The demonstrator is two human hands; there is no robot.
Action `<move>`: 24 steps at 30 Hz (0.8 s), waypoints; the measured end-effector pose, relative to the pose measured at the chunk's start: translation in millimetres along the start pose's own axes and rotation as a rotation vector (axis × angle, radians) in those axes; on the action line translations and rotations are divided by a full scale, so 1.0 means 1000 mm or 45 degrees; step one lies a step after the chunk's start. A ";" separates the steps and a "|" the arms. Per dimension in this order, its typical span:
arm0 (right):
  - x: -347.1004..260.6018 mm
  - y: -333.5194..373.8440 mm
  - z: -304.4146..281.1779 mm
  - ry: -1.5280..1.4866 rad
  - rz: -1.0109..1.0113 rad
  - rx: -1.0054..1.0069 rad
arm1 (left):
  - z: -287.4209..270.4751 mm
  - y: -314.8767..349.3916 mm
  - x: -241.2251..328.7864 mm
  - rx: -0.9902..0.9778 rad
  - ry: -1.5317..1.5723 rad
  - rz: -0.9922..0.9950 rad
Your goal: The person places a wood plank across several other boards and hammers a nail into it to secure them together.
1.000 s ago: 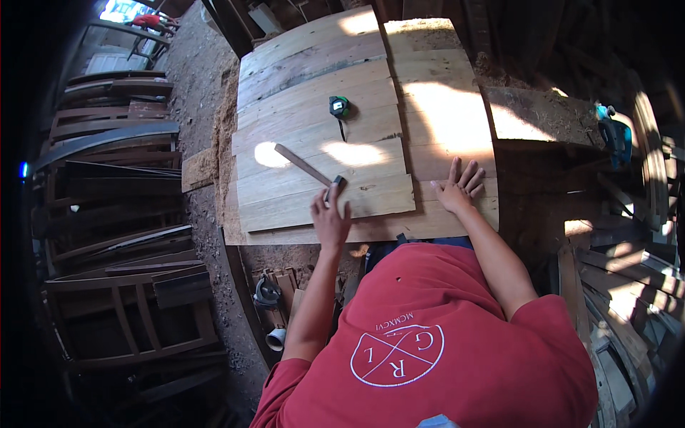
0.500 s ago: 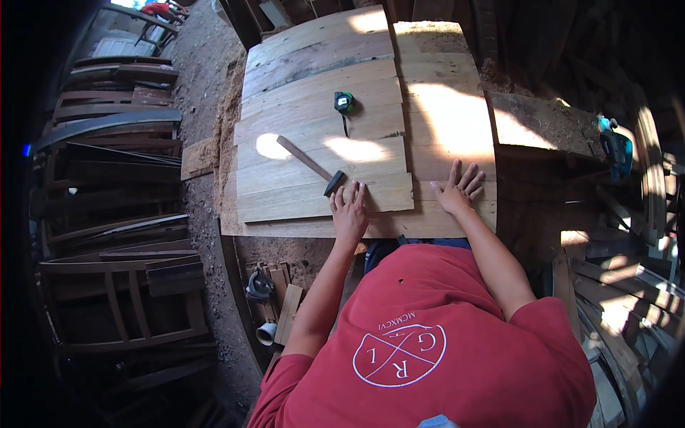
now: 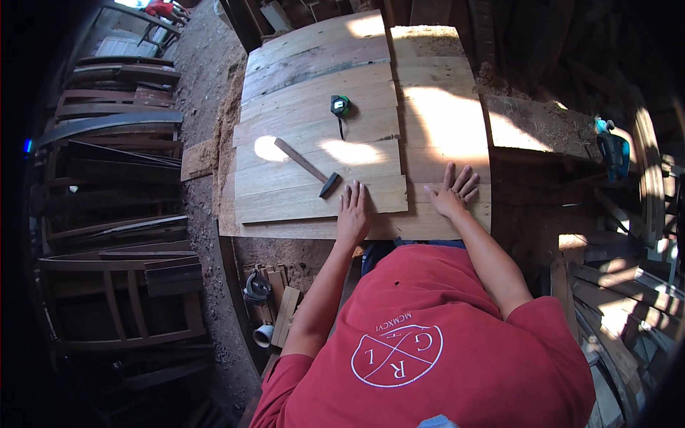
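Observation:
My left hand (image 3: pixel 353 215) lies flat on the near edge of a panel of joined boards (image 3: pixel 285 200), its fingers stretched forward and close together, holding nothing. Just left of its fingertips is a hammer (image 3: pixel 301 159) with a wooden handle and a dark head, lying at a slant on the panel. Beyond it rests a black and green tape measure (image 3: pixel 340 105) with a short dark end hanging toward me. My right hand (image 3: pixel 452 197) is spread flat on the wider board surface (image 3: pixel 437 146) beneath, right of the panel, with nothing in it.
A teal power tool (image 3: pixel 612 148) sits at the right by a sawdust-covered plank (image 3: pixel 531 127). Wooden frames (image 3: pixel 121 303) are stacked along the left. Below the surface's left corner are another power tool (image 3: pixel 257 287) and wood offcuts (image 3: pixel 285 314). A person in red (image 3: pixel 163 8) is far off.
The fingers of my left hand have drawn together and shifted slightly right, away from the hammer head. My right hand stays spread in place. The view has shifted a little.

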State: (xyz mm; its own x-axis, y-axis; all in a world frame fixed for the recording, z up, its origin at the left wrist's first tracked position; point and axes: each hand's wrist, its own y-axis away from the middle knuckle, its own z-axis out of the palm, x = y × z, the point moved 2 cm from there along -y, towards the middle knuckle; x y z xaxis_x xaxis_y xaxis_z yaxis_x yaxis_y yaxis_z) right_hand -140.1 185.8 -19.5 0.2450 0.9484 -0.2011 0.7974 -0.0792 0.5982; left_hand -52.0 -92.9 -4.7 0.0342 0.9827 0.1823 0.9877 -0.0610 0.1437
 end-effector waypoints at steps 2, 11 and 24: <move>0.001 0.000 0.000 -0.004 -0.001 -0.004 | -0.001 0.001 0.007 0.000 0.026 0.086; 0.004 -0.003 -0.004 -0.021 -0.018 0.007 | -0.013 -0.002 0.037 0.008 0.165 0.176; 0.007 -0.001 0.006 -0.016 -0.061 0.033 | 0.009 0.009 0.035 0.059 0.087 0.059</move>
State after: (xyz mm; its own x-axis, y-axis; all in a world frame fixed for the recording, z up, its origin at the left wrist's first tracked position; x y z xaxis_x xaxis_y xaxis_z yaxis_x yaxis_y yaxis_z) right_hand -135.5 190.3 -26.4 0.2132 0.9474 -0.2386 0.8223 -0.0421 0.5675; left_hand -40.3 -57.5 -5.8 0.0714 0.9647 0.2535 0.9914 -0.0966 0.0886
